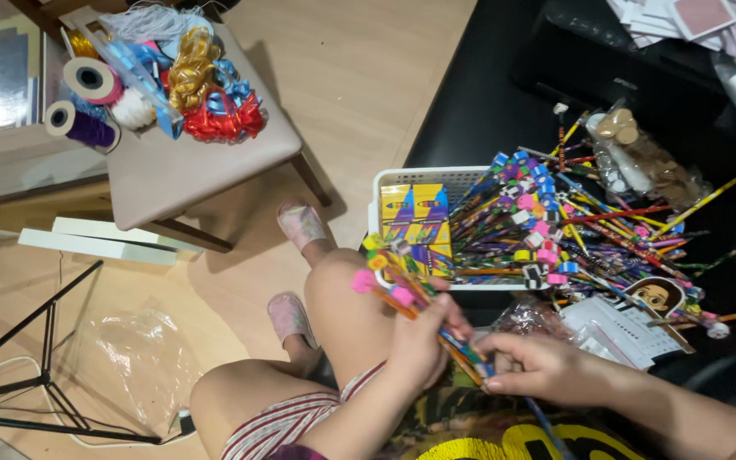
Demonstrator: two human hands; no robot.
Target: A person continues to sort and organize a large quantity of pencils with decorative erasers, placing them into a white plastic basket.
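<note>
My left hand grips a bundle of colourful pencils with shaped eraser tops, held over my knee. Touching the lower end of the same bundle, my right hand pinches the pencil tips with its fingers. Just beyond the hands stands a white basket holding yellow and purple crayon boxes. A large heap of similar pencils spills from the basket onto the black table surface.
A stool at the upper left carries ribbon spools and gift bows. A clear bag of wooden discs lies past the pencils. Papers sit top right. Black stand legs and a plastic bag lie on the floor.
</note>
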